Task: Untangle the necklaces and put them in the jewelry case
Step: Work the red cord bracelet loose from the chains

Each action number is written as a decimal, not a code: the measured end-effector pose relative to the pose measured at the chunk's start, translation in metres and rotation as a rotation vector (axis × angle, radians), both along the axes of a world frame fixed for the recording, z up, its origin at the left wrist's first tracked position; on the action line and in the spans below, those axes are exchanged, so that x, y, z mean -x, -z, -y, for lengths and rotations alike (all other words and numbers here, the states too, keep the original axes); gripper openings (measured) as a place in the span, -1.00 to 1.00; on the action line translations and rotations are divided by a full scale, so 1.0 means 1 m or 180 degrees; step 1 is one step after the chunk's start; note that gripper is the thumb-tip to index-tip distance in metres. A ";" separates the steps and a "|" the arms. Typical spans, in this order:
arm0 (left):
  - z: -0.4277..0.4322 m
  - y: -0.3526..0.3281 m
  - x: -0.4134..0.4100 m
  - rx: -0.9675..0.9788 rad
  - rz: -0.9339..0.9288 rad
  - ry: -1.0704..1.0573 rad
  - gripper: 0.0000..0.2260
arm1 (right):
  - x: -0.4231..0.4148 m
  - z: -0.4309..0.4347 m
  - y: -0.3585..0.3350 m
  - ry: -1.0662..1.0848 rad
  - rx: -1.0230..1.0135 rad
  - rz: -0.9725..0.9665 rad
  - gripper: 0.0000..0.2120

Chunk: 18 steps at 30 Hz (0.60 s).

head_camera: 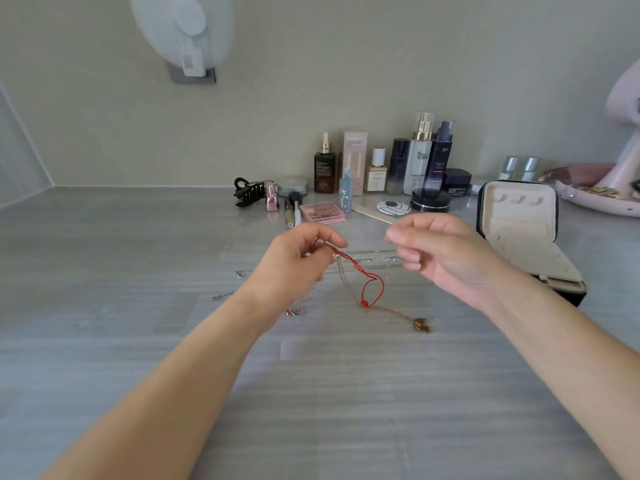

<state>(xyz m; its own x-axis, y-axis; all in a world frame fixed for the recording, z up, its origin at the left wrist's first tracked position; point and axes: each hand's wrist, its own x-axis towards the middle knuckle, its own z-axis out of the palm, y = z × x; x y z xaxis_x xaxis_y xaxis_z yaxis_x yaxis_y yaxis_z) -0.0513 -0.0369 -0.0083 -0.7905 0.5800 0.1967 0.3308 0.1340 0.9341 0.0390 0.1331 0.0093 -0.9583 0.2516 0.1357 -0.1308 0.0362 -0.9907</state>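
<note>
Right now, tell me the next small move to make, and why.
Probably bring the right hand to the loop of the red cord and ease it off the gold chain: the left hand pinches the tangle where they meet, and both strands hang crossed below it.

One head-worn view.
It looks forward and down across the table (138, 358) toward the wall (346, 81), close in.

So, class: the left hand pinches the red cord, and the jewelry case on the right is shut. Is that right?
No: the head view shows the jewelry case standing open, not shut. The left hand does pinch the red cord.
</note>
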 end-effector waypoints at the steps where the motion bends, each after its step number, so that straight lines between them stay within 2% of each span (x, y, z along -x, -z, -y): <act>1: 0.001 0.000 0.000 -0.0005 0.0017 -0.0018 -0.77 | -0.001 0.000 0.000 0.0116 -0.0547 0.0081 -0.94; 4: 0.000 -0.001 -0.002 0.0019 0.0073 -0.0029 -0.82 | -0.002 0.002 0.002 0.0480 -0.1821 0.0149 -0.73; 6: -0.001 -0.001 -0.006 0.0101 0.0073 -0.0001 -0.81 | -0.001 0.003 0.003 0.0509 -0.2212 0.0143 -0.66; 8: -0.002 -0.001 -0.009 0.0216 0.0110 0.0068 -0.78 | 0.000 0.003 0.006 0.0565 -0.2328 0.0092 -0.70; 11: 0.000 -0.003 -0.011 0.0443 0.0164 0.0201 -0.75 | 0.001 0.000 0.006 0.0808 -0.2060 -0.0096 -0.75; 14: 0.001 -0.002 -0.011 0.0659 0.0166 0.0257 -0.81 | 0.000 -0.002 0.003 0.0981 -0.1512 0.0009 -0.78; 18: 0.002 -0.001 -0.007 0.0534 0.0385 0.0216 -0.87 | -0.001 -0.003 0.002 0.0834 -0.0871 0.0170 -0.76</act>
